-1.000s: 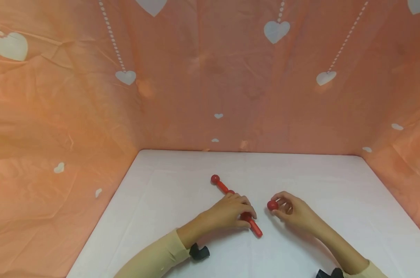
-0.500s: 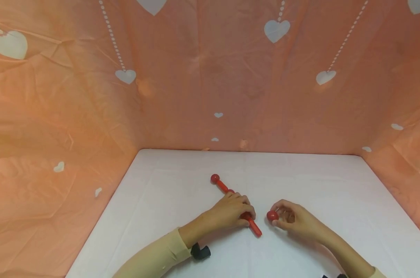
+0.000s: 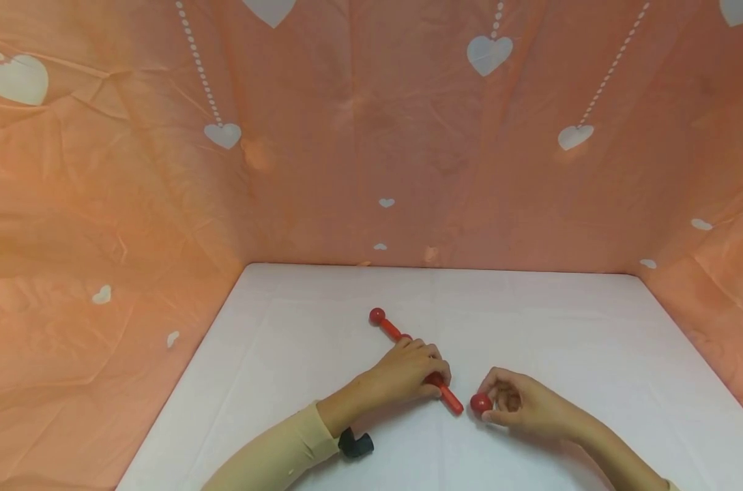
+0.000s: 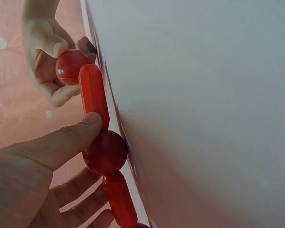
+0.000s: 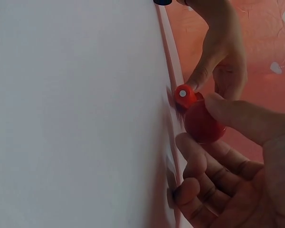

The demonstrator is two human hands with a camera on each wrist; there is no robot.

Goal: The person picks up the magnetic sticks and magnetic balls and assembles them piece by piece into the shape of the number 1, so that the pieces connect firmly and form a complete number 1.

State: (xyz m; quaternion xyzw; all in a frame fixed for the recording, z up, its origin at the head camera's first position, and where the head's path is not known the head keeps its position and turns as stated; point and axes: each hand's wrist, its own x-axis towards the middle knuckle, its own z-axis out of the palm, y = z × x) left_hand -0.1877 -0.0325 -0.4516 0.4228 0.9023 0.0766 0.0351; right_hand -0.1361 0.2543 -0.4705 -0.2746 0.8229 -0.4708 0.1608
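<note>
A chain of red rods and red balls slants across the white table. Its far end is a red ball (image 3: 377, 316), and its near end is a bare red rod (image 3: 452, 400) with a pale round spot on its tip in the right wrist view. My left hand (image 3: 402, 375) grips the chain around a middle ball (image 4: 105, 152), thumb on the end rod. Between thumb and fingers my right hand (image 3: 527, 406) pinches a loose red ball (image 3: 481, 403). That ball is just right of the rod's bare end, with a small gap in the head view.
The white table (image 3: 310, 293) is bounded by an orange cloth (image 3: 359, 136) printed with pale hearts at the back and sides. A black wrist strap piece (image 3: 355, 444) sits at the left sleeve (image 3: 279, 447).
My right hand has come toward the near side with the ball, bringing it level with the rod's bare end. The left hand and chain have barely moved.
</note>
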